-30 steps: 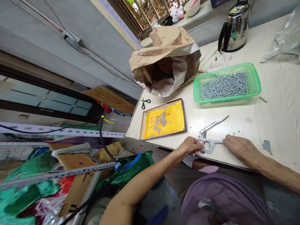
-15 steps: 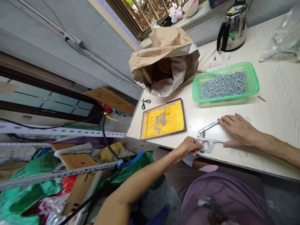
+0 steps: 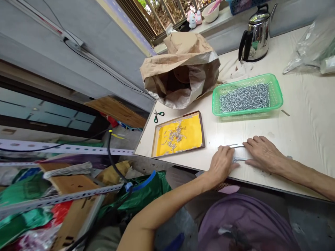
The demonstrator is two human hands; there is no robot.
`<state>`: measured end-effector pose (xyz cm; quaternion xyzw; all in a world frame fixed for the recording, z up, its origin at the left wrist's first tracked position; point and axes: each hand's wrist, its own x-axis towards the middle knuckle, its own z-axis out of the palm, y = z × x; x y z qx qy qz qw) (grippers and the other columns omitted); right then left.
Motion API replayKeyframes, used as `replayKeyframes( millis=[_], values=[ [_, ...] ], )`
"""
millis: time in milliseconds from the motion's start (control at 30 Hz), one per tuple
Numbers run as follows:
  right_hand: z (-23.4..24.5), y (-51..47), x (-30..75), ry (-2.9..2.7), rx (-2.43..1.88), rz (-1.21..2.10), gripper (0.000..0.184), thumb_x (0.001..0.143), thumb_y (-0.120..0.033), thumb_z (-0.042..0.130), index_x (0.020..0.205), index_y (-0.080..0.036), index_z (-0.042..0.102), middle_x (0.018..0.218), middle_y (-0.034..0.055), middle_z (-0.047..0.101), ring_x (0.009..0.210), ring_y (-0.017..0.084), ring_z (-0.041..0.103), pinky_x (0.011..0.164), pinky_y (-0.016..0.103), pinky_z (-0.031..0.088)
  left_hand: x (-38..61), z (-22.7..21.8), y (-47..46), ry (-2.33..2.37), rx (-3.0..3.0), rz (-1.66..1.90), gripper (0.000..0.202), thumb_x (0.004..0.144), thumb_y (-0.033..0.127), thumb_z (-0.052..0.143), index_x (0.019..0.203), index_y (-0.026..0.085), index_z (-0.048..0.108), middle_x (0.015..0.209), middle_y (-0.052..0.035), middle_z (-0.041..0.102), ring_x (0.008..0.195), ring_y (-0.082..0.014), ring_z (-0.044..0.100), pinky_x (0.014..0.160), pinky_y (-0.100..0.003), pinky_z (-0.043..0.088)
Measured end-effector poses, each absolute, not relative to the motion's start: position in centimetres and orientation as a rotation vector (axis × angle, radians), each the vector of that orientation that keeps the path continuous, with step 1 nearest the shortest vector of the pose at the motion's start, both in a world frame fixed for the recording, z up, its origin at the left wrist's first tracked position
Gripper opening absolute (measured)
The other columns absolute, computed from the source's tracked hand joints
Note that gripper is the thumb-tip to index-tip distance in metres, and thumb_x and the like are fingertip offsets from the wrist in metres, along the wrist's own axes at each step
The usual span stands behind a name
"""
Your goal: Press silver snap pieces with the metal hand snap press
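Observation:
A pair of silver hand-press pliers (image 3: pixel 239 159) lies near the front edge of the table, its two handles pointing right. My left hand (image 3: pixel 222 163) is wrapped over the head of the pliers, hiding the spring and jaws. My right hand (image 3: pixel 264 152) grips the handle ends, fingers at the upper handle and thumb at the lower one. Left of my hands sits a shallow tray (image 3: pixel 202 129) with a yellow lining; small metal pins (image 3: pixel 176 135) are heaped on it. Behind my hands stands a green basket (image 3: pixel 247 113) full of similar small metal pieces.
Scissors (image 3: pixel 158 115) with dark green handles lie at the table's left corner. Behind the tray a large brown paper sack (image 3: pixel 183 52) gapes open. A steel kettle (image 3: pixel 258 38) and a clear plastic bag (image 3: pixel 305 48) stand at the back. A small strip (image 3: pixel 285 112) lies beside the basket.
My left hand has moved from pinching at the pliers' lower jaw to covering their head. The right hand stays at the handles. The whole view has shifted slightly.

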<state>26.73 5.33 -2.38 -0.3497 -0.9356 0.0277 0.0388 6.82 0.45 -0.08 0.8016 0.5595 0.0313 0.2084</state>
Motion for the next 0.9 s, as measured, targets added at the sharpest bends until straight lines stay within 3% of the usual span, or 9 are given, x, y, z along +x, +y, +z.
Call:
replayKeyframes(
  millis=[133,233,333,433,500,633,733,800,900],
  values=[
    [-2.5,5.2,26.8,-2.853,-1.043,0.05,0.036,0.077,-0.037,0.072,0.101,-0.012,0.061,0.088,0.0094,0.061,0.081,0.024,0.051,0.074,0.035,0.035,7.8,-1.4,2.5,1.348,2.399,0.082,0.051,0.084,0.029,0.068,0.128,0.015,0.045,0.131,-0.0153,0.053,0.115,-0.0284,0.052,0.097,-0.046,0.048],
    [-3.0,4.8,26.8,-2.837,-1.027,0.022,0.028,0.08,-0.034,0.07,0.096,-0.013,0.061,0.085,0.0088,0.06,0.08,0.024,0.051,0.07,0.034,0.036,7.8,-1.8,3.0,1.267,2.43,0.02,0.043,0.088,0.032,0.063,0.125,0.016,0.047,0.121,-0.0124,0.057,0.105,-0.0265,0.054,0.089,-0.043,0.05],
    [-3.8,4.2,26.6,-2.808,-1.005,-0.031,0.005,0.089,-0.018,0.056,0.087,-0.017,0.06,0.078,0.0057,0.058,0.075,0.022,0.051,0.067,0.032,0.036,7.8,-2.1,2.6,1.244,2.462,0.006,0.027,0.094,0.032,0.054,0.115,0.015,0.054,0.107,-0.0101,0.062,0.098,-0.0244,0.055,0.083,-0.039,0.05],
    [-4.3,3.7,26.5,-2.772,-0.982,-0.063,0.025,0.09,-0.003,0.041,0.08,-0.019,0.058,0.073,0.0035,0.056,0.071,0.019,0.05,0.066,0.031,0.036,8.0,-2.6,2.2,1.273,2.495,0.02,0.021,0.098,0.03,0.046,0.104,0.015,0.059,0.094,-0.0081,0.064,0.093,-0.0232,0.057,0.08,-0.038,0.051],
    [-4.2,3.7,26.6,-2.759,-0.984,-0.025,0.026,0.092,-0.005,0.041,0.077,-0.019,0.057,0.072,0.0035,0.056,0.07,0.019,0.051,0.067,0.03,0.037,8.1,-3.1,2.1,1.291,2.51,0.048,0.021,0.098,0.028,0.045,0.104,0.014,0.06,0.092,-0.0077,0.065,0.091,-0.023,0.059,0.079,-0.037,0.052],
    [-3.4,5.0,27.3,-2.762,-1.002,0.132,0.011,0.092,-0.025,0.055,0.094,-0.016,0.062,0.084,0.0081,0.061,0.078,0.022,0.053,0.069,0.033,0.041,8.2,-4.5,1.5,1.4,2.527,0.219,0.031,0.097,0.028,0.049,0.122,0.011,0.053,0.117,-0.0148,0.064,0.106,-0.0255,0.06,0.09,-0.042,0.053],
    [-3.1,6.9,28.0,-2.764,-0.969,0.229,0.033,0.091,-0.04,0.057,0.11,-0.014,0.06,0.099,0.0128,0.064,0.087,0.026,0.055,0.072,0.035,0.043,8.8,-5.8,-0.3,1.508,2.545,0.387,0.04,0.097,0.025,0.046,0.134,0.01,0.046,0.14,-0.0218,0.049,0.132,-0.0302,0.046,0.105,-0.049,0.046],
    [-3.1,8.3,28.2,-2.761,-0.982,0.251,0.03,0.094,-0.039,0.05,0.109,-0.015,0.061,0.098,0.0126,0.064,0.086,0.026,0.056,0.072,0.035,0.043,9.7,-6.5,-1.9,1.501,2.58,0.439,0.041,0.098,0.025,0.042,0.136,0.01,0.046,0.145,-0.0216,0.046,0.14,-0.0303,0.038,0.109,-0.05,0.042],
    [-3.2,10.1,27.9,-2.798,-1.031,0.215,0.025,0.097,-0.029,0.041,0.094,-0.017,0.063,0.088,0.0106,0.063,0.081,0.024,0.054,0.07,0.035,0.041,10.9,-6.9,-3.8,1.434,2.623,0.468,0.044,0.099,0.033,0.041,0.135,0.01,0.049,0.142,-0.0189,0.05,0.14,-0.0282,0.039,0.111,-0.047,0.041]
  ],
)
